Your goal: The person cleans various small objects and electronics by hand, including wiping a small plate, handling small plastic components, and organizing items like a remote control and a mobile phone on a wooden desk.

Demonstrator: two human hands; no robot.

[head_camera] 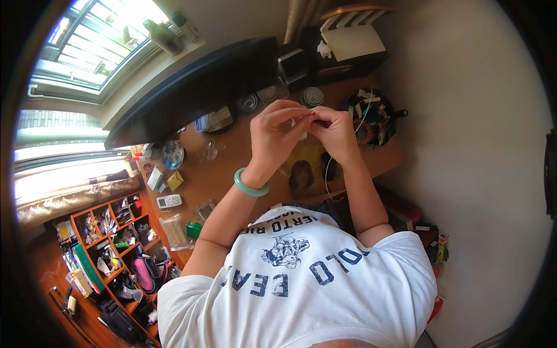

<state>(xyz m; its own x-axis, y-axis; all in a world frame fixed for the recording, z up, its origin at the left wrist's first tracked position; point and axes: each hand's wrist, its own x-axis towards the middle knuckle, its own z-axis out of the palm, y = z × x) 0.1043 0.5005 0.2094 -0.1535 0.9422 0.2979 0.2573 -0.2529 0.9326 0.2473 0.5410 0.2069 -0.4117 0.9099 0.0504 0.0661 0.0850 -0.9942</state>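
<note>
My left hand (278, 126), with a green bangle (251, 185) on its wrist, is raised over the brown desk (235, 161). Its thumb and fingers meet the fingertips of my right hand (337, 130). Between the two hands they pinch a tiny yellowish item (312, 113), mostly hidden by the fingers and too small to name. Below the hands, a yellow sheet with a picture (302, 174) lies on the desk. A thin white cord (327, 174) runs beneath my right wrist.
A dark monitor (196, 87) spans the back. At right stands a black organizer (376, 117) full of small items; round lidded containers (312, 96) sit behind my hands. Leftward are a patterned dish (173, 154), a white remote control (169, 201) and a wooden cubby shelf (117, 243).
</note>
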